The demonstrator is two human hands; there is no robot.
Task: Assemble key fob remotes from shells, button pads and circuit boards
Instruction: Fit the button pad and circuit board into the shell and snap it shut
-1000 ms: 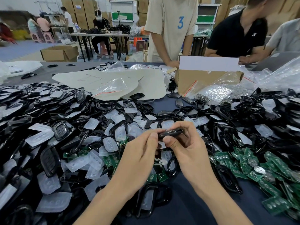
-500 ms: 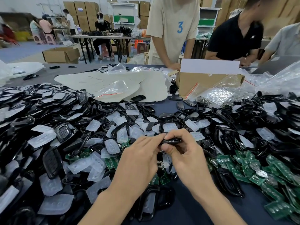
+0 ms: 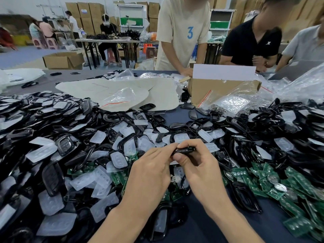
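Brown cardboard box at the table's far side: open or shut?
Open: the brown cardboard box has its white flap standing upright above the front wall; contents hidden.

Left hand (image 3: 150,172) and right hand (image 3: 198,165) meet on a key fob (image 3: 184,150) at centre; shells (image 3: 26,120) heap at ten o'clock; button pads (image 3: 98,179) at eight; circuit boards (image 3: 273,183) at four; a cardboard box (image 3: 210,88) at one.

One view only; head-worn wide-angle camera, facing forward and down, close over the table (image 3: 198,223)
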